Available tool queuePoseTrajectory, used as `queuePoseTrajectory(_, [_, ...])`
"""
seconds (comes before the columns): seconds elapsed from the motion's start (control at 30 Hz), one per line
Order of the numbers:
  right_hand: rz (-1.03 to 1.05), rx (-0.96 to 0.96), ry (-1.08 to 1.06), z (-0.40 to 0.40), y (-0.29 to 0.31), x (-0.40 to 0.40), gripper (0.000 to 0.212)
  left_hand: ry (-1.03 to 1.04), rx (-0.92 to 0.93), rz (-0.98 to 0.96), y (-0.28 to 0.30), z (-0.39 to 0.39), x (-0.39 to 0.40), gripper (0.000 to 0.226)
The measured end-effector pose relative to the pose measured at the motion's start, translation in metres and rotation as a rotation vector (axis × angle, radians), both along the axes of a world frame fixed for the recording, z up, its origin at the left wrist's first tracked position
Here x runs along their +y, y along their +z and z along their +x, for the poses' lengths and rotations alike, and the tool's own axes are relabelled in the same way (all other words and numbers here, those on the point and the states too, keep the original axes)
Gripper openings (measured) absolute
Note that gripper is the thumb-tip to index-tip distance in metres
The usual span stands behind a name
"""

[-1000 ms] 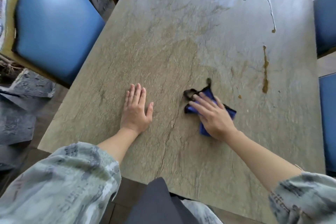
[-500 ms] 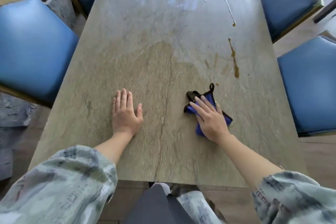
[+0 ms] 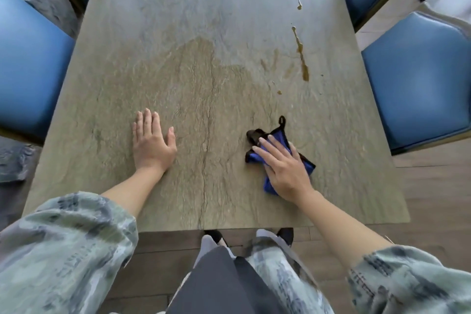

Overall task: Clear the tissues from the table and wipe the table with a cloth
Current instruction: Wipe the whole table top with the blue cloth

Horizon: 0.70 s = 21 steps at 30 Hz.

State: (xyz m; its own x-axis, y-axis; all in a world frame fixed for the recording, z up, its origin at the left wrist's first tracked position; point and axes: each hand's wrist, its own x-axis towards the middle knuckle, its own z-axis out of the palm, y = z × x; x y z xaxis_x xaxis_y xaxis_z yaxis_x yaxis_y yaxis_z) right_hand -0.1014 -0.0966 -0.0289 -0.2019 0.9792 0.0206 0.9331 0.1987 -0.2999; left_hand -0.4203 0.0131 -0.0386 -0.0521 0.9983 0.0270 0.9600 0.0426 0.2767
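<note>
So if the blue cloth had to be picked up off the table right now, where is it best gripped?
Probably by the small black hanging loop at the far corner of the blue cloth. It lies flat on the table, clear of the right hand pressing the cloth's middle. Come from above on the far side and pinch it.

Right hand (image 3: 285,168) on cloth (image 3: 280,136), left hand (image 3: 153,144) flat on table (image 3: 204,71).

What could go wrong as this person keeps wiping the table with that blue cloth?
The brown streak lies beyond the blue cloth, so a sloppy pass might smear it across the table instead of lifting it. The right hand presses on a bunched cloth, which may skip spots such as the small brown drop.
</note>
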Motion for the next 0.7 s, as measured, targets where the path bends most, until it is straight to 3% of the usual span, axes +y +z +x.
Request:
queuePoseTrajectory(0.1, [-0.02, 0.045, -0.391, 0.022, 0.003, 0.006, 0.044, 0.007, 0.009, -0.011, 0.001, 0.002, 0.0, 0.062])
queuePoseTrajectory(0.23, [-0.007, 0.028, -0.708, -0.029, 0.001, 0.014, 0.05, 0.014, 0.018, 0.001, -0.001, 0.003, -0.001, 0.063])
queuePoseTrajectory(0.3, [0.02, 0.025, -0.619, -0.076, 0.0, 0.005, 0.052, 0.016, 0.012, 0.003, -0.001, 0.002, -0.002, 0.065])
queuePoseTrajectory(0.4, [0.035, 0.055, -0.291, -0.14, -0.001, -0.026, 0.054, 0.02, -0.002, 0.02, 0.0, 0.002, -0.002, 0.065])
queuePoseTrajectory(0.53, [0.003, 0.058, 0.111, -0.12, -0.003, -0.063, 0.048, 0.025, -0.025, 0.019, 0.0, 0.003, -0.003, 0.066])
queuePoseTrajectory(0.6, [0.018, 0.064, 0.092, -0.08, -0.005, -0.071, 0.046, 0.024, -0.041, 0.015, 0.001, 0.002, -0.002, 0.066])
queuePoseTrajectory(0.7, [0.041, 0.094, -0.251, -0.005, -0.004, -0.075, 0.045, 0.026, -0.087, -0.004, 0.003, -0.001, -0.002, 0.066])
